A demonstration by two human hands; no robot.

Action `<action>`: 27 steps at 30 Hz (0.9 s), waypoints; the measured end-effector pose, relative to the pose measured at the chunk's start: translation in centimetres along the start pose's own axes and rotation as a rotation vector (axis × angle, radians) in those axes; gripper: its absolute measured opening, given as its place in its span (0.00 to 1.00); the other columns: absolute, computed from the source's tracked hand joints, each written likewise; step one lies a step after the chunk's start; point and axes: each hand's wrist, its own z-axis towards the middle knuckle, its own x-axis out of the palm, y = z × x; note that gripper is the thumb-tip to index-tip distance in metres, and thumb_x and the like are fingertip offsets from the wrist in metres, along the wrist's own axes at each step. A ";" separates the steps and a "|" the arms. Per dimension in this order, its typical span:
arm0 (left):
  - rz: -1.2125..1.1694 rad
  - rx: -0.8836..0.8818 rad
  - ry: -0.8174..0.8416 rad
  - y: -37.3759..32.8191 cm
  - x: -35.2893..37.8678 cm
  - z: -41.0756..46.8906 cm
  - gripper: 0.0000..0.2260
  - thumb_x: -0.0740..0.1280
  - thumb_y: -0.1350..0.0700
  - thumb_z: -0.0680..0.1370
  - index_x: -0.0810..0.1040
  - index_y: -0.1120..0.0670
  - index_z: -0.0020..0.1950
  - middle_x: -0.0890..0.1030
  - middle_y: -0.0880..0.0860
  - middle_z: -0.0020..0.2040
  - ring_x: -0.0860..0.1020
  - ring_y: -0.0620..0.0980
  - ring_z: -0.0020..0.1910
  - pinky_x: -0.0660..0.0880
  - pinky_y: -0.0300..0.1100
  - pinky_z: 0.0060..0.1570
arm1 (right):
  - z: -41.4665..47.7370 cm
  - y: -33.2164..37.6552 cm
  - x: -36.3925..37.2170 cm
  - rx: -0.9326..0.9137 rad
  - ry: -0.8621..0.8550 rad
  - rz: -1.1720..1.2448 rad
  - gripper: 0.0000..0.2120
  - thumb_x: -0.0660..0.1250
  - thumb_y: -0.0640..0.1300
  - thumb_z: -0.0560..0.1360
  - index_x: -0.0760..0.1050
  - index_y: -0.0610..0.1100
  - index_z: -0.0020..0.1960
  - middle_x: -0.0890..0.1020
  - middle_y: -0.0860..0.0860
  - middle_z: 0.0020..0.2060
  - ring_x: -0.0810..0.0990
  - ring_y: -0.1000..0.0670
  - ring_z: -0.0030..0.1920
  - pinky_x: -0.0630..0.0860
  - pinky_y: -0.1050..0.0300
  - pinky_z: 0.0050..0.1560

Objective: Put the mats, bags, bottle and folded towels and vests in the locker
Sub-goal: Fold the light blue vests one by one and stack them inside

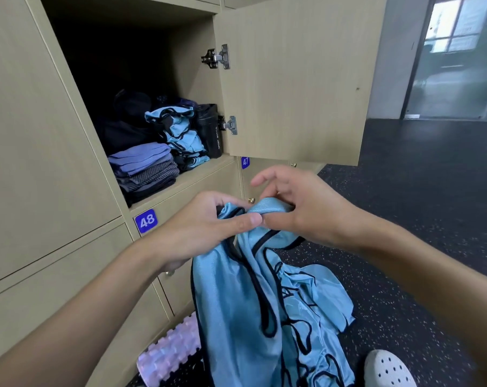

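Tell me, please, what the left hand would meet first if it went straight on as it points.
Probably the right hand: the left hand points rightward along the blue vest that both pinch, thumb tips seemingly almost touching.

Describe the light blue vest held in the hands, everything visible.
The light blue shiny fabric vest has black trim along its edges and openings. It is unfolded and crumpled, hanging limp from its bunched top, which the left hand and the right hand pinch. It hangs lower than the open beige locker. Its lower end runs out of view. More cloth of the same kind lies behind it on the dark speckled floor.
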 end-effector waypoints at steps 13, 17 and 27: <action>-0.334 -0.062 -0.100 -0.7 0.3 0.0 0.15 0.70 0.50 0.75 0.81 0.53 0.60 0.86 0.58 0.48 0.85 0.56 0.47 0.83 0.47 0.47 | -0.1 0.2 -0.6 -0.039 -0.224 0.137 0.05 0.70 0.35 0.75 0.78 0.43 0.46 0.85 0.56 0.41 0.79 0.65 0.38 0.72 0.71 0.44; -0.404 -0.080 -0.085 -1.1 0.5 0.0 0.13 0.70 0.53 0.78 0.83 0.57 0.60 0.86 0.61 0.50 0.85 0.56 0.46 0.83 0.46 0.47 | -0.2 0.2 -0.6 -0.037 -0.207 0.180 0.04 0.70 0.34 0.75 0.79 0.43 0.47 0.86 0.54 0.44 0.82 0.60 0.43 0.76 0.64 0.49; -0.404 0.062 -0.393 -1.3 0.9 0.4 0.04 0.74 0.59 0.75 0.80 0.58 0.46 0.84 0.58 0.38 0.81 0.51 0.33 0.80 0.43 0.35 | 0.1 0.6 0.1 0.036 -0.218 0.271 0.17 0.75 0.54 0.70 0.75 0.51 0.55 0.82 0.44 0.48 0.80 0.46 0.41 0.79 0.45 0.46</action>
